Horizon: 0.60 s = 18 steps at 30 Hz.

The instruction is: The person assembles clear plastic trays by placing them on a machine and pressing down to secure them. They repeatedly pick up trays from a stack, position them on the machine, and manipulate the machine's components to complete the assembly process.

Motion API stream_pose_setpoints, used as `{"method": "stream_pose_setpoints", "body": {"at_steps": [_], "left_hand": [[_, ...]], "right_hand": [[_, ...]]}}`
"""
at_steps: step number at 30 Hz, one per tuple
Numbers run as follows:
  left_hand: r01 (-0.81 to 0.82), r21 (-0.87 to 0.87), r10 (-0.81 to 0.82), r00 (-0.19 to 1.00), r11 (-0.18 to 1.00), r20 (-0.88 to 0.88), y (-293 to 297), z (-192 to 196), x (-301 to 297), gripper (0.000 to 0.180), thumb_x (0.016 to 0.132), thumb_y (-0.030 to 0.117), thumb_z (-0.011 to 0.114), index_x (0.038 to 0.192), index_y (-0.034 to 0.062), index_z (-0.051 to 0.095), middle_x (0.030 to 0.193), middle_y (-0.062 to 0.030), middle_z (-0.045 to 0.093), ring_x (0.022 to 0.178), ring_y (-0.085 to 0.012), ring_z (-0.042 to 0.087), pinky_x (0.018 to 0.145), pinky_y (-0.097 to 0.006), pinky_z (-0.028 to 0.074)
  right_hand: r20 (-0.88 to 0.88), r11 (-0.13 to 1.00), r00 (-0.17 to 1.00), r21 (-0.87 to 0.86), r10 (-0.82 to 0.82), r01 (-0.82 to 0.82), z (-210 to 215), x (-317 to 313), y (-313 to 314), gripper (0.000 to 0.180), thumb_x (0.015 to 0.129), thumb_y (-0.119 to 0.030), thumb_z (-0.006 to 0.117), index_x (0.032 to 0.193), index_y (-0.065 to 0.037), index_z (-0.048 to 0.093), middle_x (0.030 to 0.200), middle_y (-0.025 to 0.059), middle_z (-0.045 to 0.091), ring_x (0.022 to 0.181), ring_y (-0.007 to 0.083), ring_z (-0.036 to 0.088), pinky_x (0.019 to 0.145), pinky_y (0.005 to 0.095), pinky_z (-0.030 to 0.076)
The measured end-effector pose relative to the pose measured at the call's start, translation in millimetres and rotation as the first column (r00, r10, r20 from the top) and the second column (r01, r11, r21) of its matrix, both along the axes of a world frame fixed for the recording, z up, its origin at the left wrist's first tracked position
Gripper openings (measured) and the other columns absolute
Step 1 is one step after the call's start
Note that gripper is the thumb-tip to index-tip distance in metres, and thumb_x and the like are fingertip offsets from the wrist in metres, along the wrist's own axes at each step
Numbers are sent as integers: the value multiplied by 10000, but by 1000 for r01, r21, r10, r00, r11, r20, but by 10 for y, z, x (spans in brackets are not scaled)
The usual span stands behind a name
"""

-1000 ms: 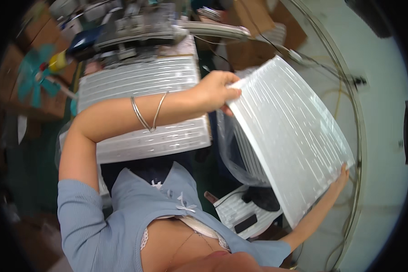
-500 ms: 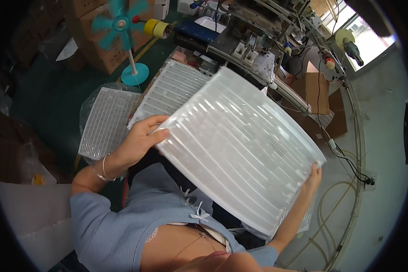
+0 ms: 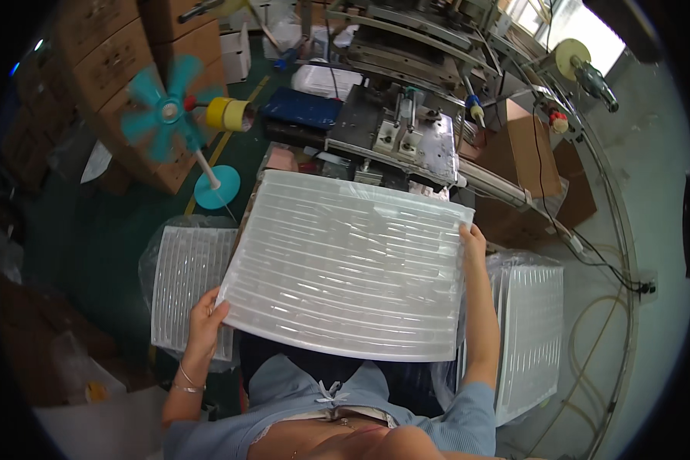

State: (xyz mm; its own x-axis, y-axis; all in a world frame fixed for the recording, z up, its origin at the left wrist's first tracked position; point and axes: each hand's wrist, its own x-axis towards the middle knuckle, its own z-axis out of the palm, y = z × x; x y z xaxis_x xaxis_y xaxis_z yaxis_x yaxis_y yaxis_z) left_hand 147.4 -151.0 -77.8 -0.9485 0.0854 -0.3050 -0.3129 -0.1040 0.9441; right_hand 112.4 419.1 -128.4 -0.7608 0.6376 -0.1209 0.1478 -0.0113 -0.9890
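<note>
both hands hold a white ribbed tray (image 3: 345,268) flat over the lap, in front of the machine (image 3: 406,130). the left hand (image 3: 205,320) grips its lower left corner, fingers curled against the edge (thumb hidden under it). the right hand (image 3: 473,239) clasps the upper right edge, fingers pressed together. a tray stack (image 3: 185,284) lies just left, another stack (image 3: 530,330) just right; a teal fan (image 3: 165,111) stands beyond.

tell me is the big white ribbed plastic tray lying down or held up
Held up: the big white ribbed plastic tray hangs between left hand and right hand.
</note>
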Motion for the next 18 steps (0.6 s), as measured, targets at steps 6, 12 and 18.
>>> {"method": "stream_pose_setpoints", "body": {"at_steps": [6,12,18], "left_hand": [[51,-110,-48,998,993,34,-154,-343,-124,334,855,6,558,1178,-59,503,1042,-103,614,928,-127,583,805,-243,460],[95,-389,-109,994,917,-16,-194,-350,-244,192,837,27,582,1023,-11,606,863,-19,583,742,-66,503,665,-213,423],[134,-365,-120,991,921,61,-263,-465,-341,39,818,34,589,838,20,559,944,-29,543,789,-78,489,672,-215,412]], "right_hand": [[138,996,990,85,6,-18,-58,-56,-101,241,859,-155,557,1039,-1,604,915,24,628,801,97,537,714,254,415],[45,996,998,77,-48,45,-58,56,-148,315,914,-171,520,1173,7,547,1034,31,608,901,97,528,791,236,408],[47,988,997,144,-68,61,-77,120,-81,278,925,-187,515,1105,12,589,951,-1,608,827,59,502,735,202,395]]}}
